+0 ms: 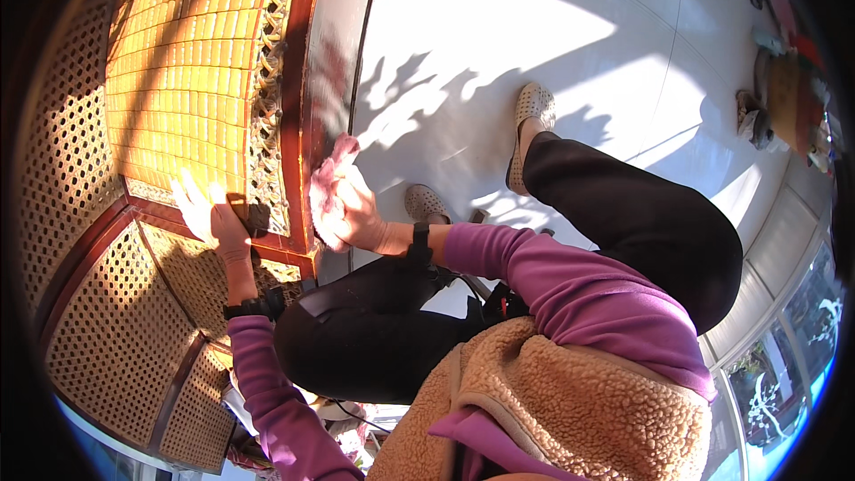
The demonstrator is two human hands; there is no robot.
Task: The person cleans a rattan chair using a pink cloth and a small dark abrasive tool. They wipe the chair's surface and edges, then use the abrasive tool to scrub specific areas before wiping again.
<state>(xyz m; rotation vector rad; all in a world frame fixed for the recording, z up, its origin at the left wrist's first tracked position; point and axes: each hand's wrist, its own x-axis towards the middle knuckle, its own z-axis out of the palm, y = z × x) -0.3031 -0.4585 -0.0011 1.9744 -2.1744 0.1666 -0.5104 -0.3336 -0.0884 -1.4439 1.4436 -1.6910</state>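
Observation:
Wrapped around a crumpled pink cloth (pixel 327 204), my right hand (pixel 361 210) presses it against the red-brown front rail (pixel 307 113) of a wooden seat with woven cane panels. My left hand (pixel 207 214) rests with fingers spread at the near end of the seat, over the edge of a yellow slatted mat (pixel 187 67) that looks like bamboo. Bright sun washes out its fingertips. Close beside that hand is a small dark object (pixel 257 216), too unclear to name. Woven cane lattice (pixel 270 80) shows along the mat's edge.
Cane back panel (pixel 67 147) and side panel (pixel 110 334) enclose the seat. My legs (pixel 621 227) straddle a glossy pale floor (pixel 467 13) with strong sun patches. A cardboard box (pixel 788 100) and shoes (pixel 755 120) stand at the far right, near windows (pixel 768 387).

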